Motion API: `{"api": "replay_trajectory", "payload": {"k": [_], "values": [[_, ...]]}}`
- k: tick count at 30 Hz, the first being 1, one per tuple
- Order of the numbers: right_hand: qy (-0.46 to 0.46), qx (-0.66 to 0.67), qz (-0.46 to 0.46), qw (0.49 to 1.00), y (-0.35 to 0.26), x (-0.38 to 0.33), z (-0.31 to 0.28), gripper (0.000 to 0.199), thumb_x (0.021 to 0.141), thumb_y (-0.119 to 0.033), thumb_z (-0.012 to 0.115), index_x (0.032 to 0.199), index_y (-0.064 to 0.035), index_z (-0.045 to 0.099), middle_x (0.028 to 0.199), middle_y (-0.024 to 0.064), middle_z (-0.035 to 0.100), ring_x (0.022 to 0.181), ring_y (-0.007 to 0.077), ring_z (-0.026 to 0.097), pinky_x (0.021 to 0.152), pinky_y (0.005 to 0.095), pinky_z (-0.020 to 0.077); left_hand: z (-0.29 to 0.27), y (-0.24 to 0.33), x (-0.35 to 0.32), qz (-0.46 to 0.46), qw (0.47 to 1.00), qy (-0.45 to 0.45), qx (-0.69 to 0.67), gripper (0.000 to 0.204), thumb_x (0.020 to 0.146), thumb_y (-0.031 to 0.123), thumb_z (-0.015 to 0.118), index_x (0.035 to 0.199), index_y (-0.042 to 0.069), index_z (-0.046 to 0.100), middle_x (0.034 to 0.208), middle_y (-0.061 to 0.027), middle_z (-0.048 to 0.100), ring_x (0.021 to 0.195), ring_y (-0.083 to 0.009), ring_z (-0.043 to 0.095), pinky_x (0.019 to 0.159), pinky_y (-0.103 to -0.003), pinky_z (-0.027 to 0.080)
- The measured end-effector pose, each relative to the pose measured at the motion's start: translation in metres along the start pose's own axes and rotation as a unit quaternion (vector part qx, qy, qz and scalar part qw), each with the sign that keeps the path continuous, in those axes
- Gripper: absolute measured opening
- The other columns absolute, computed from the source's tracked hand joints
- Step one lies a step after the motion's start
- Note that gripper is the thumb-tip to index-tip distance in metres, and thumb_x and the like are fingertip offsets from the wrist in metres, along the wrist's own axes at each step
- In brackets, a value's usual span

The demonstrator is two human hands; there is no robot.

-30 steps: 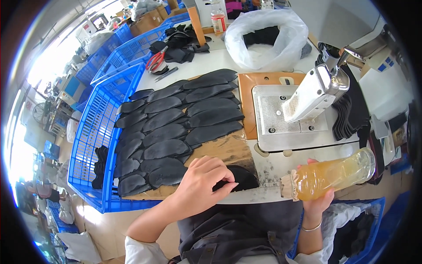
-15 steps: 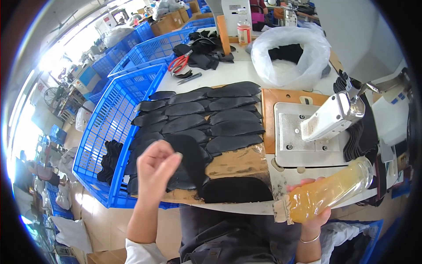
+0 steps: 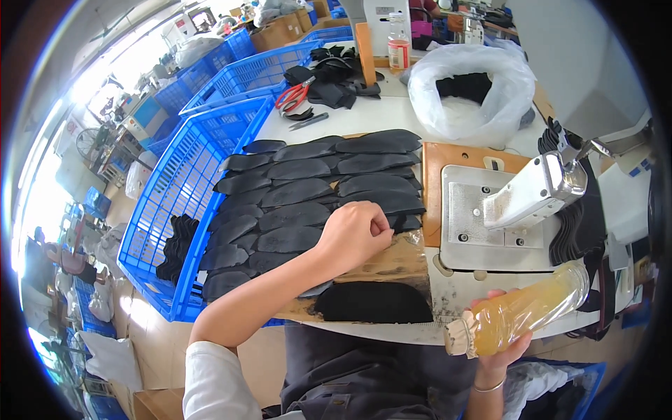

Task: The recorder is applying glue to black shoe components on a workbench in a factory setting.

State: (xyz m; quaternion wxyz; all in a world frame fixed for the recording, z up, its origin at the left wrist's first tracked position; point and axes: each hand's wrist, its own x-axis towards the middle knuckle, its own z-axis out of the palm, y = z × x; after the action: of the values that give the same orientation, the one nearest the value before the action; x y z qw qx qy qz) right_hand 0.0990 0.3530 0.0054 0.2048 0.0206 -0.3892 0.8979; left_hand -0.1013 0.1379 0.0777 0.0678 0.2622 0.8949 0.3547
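My right hand [image 3: 505,348] grips a clear bottle [image 3: 535,308] of yellowish liquid, tilted with its cloth-wrapped mouth [image 3: 460,337] low and toward the left. My left hand [image 3: 357,234] is over the lower right part of overlapping rows of black curved pieces [image 3: 297,213]. Its fingers are curled together, and my hand hides whatever is between them. The edge of a dark piece [image 3: 406,222] shows beside the fingertips. Nearer me, one black half-oval piece [image 3: 374,302] lies alone on the stained brown board [image 3: 395,262].
At left stands a blue crate [image 3: 157,234] holding stacked black pieces [image 3: 180,245]. A white machine arm [image 3: 535,189] juts over its metal plate at right. Farther back are red-handled scissors [image 3: 294,96], black scraps [image 3: 332,77], a clear plastic bag [image 3: 427,98] and another bottle [image 3: 398,49].
My left hand has moved right across the rows; the black piece that hung from it is no longer seen hanging. The bottle in my right hand has shifted slightly.
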Motion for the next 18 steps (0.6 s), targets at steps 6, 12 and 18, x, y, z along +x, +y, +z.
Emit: {"api": "replay_trajectory", "payload": {"k": [6,12,18], "values": [[-0.005,0.023,0.017,1.000,0.000,0.001,-0.002,0.079,0.077,-0.059,0.059,0.132,-0.0087,0.034,0.119,0.0202,0.050,0.099,0.0377,0.058,0.086,0.0522,0.0487,-0.001,-0.017,0.014,0.191,0.971,-0.002,0.143,0.034,0.067,0.028,0.078,0.066,0.006,0.052,0.065,-0.0036,0.054,0.067,-0.0214,0.053,0.064,-0.034,0.043],[0.012,-0.002,-0.017,1.000,0.003,0.005,0.009,0.079,0.077,-0.060,0.059,0.131,-0.0076,0.034,0.117,0.0208,0.051,0.099,0.0359,0.059,0.087,0.0516,0.0486,-0.045,-0.008,-0.012,0.217,0.960,0.119,0.130,0.039,0.070,0.035,0.076,0.076,0.007,0.050,0.064,-0.0043,0.050,0.063,-0.0233,0.051,0.061,-0.035,0.040],[-0.008,-0.044,0.001,0.999,-0.001,0.006,0.012,0.081,0.074,-0.056,0.066,0.132,-0.0074,0.034,0.119,0.0212,0.049,0.101,0.0374,0.058,0.088,0.0504,0.0487,-0.048,-0.036,-0.113,0.248,0.944,0.199,0.087,0.018,0.065,0.009,0.076,0.080,0.008,0.065,0.075,-0.0029,0.061,0.064,-0.0201,0.055,0.058,-0.031,0.041]]}}
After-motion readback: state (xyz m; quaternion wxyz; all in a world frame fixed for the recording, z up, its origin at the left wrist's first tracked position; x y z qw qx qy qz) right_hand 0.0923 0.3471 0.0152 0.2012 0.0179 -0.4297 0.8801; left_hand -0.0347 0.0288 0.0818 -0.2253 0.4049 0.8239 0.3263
